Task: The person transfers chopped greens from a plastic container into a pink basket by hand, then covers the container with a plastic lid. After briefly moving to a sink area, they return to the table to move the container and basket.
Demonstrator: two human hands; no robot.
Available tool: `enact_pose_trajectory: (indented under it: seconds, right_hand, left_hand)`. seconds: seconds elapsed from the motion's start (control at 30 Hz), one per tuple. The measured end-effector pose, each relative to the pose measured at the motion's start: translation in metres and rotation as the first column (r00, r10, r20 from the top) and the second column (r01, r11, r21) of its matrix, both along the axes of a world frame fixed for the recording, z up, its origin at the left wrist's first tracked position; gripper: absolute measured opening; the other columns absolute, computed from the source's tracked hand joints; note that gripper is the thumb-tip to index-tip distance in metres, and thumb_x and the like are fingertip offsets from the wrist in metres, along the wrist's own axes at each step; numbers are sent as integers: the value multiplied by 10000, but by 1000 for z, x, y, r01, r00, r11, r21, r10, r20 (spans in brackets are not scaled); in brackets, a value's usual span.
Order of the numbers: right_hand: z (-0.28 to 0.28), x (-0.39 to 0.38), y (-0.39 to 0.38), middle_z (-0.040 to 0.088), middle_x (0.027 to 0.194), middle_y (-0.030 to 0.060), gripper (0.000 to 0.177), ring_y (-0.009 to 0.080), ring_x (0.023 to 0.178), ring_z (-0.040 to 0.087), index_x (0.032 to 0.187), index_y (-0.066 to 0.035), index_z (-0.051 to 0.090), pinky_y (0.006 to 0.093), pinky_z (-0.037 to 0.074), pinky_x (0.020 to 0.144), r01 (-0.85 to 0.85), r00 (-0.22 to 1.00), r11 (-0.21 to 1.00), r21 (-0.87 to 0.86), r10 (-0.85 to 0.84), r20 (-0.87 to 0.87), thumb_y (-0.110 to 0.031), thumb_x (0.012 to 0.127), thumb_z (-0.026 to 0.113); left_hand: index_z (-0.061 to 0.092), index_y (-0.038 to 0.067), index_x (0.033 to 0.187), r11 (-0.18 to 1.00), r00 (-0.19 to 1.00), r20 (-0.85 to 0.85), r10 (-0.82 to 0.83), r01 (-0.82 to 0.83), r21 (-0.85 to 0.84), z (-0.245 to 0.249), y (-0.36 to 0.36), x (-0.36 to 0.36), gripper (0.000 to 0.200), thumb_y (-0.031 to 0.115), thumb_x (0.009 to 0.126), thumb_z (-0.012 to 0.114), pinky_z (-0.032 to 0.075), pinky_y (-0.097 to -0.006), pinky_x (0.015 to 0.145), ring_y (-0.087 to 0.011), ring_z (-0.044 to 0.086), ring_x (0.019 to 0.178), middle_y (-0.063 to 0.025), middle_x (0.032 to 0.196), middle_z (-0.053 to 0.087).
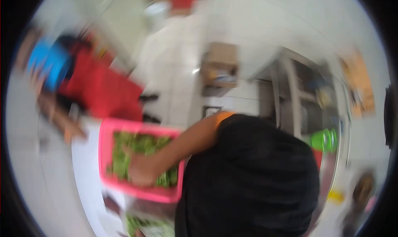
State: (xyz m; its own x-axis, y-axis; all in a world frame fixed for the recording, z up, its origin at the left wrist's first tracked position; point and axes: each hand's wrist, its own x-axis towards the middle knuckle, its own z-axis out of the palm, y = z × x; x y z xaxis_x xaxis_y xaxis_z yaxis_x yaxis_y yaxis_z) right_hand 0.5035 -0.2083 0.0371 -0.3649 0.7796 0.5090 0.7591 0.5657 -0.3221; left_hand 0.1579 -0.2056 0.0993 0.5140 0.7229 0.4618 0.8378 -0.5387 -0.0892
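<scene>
The view is smeared by motion. From a black sleeve with an orange edge, my right hand reaches into a pink basket. It rests among chopped-looking green vegetables, its fingers too blurred to show whether they grip any. Below the basket, at the bottom edge, lie more greens, apparently under clear plastic. A sliver of skin beside them may be my left hand; its fingers are hidden. My black shirt fills the lower middle.
The basket stands on a white table, near a dark red item. Across it, a person in a red apron holds a blue container. Cardboard boxes are on the floor; a metal rack and green cups are rightward.
</scene>
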Motion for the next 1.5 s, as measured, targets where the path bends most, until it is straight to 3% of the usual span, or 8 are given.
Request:
enact_pose_trajectory:
  seconds: [0.1,0.2,0.3,0.53,0.77,1.1,1.2,1.5]
  right_hand:
    - [44,19,20,646,686,165,234,345,671,643,675,-66,677,586,452,745,-290,953,861,-417,300,-43,-271,768,615]
    - [110,-10,63,667,963,183,376,356,974,625,1149,-68,611,528,346,1023,-122,846,613,-781,475,241,-321,873,600]
    - [99,-51,84,649,910,149,426,343,868,625,1255,-60,571,531,320,1059,-430,768,810,-398,560,311,-273,890,629]
    - [96,-204,80,629,914,150,550,314,889,624,1314,-55,505,497,351,1034,-683,429,550,-480,835,345,-319,859,666]
    - [-12,-303,109,574,1141,168,546,328,1111,541,1271,-56,517,456,414,916,-736,487,576,-355,816,312,-389,862,658]
    - [49,-268,87,421,1398,155,865,394,1315,367,1374,-137,437,644,347,961,-511,224,409,-756,912,343,-577,702,758]
    - [21,-268,71,347,1465,155,934,454,1348,303,1401,-220,424,669,348,951,-572,388,666,-479,734,557,-598,632,797]
    - [-13,-265,95,580,1124,206,272,384,975,605,1034,-94,704,451,505,842,-745,464,368,-557,885,-36,-100,766,655]
  left_hand:
    - [615,-17,1244,878,926,276,256,-103,-467,40,-54,-11,387,179,911,634,325,-444,1099,-292,576,1189,-182,1204,653]
    - [674,-23,885,907,841,442,313,-126,-403,60,-92,-2,95,49,824,666,307,-550,1109,-284,712,785,-156,929,731]
    - [634,42,723,957,809,542,230,-89,-275,60,-112,-3,85,23,719,717,293,-614,1102,-215,638,564,-70,619,637]
    - [640,52,679,909,740,529,416,-354,-221,71,-132,10,103,86,680,737,451,-504,890,-132,408,377,19,448,414]
    - [519,74,556,932,686,648,332,-345,-113,58,-113,18,233,154,677,701,318,-353,587,-128,305,366,42,434,336]
    - [555,136,550,958,803,526,279,-194,-211,65,-56,27,246,261,700,704,317,-409,700,-131,341,361,57,428,377]
    - [585,138,564,958,835,484,262,-165,-234,69,-49,28,249,284,731,696,318,-412,725,-119,363,360,57,425,395]
    - [632,124,568,940,802,491,340,-280,-193,78,-74,31,193,197,720,727,204,-668,1097,-143,597,474,30,422,470]
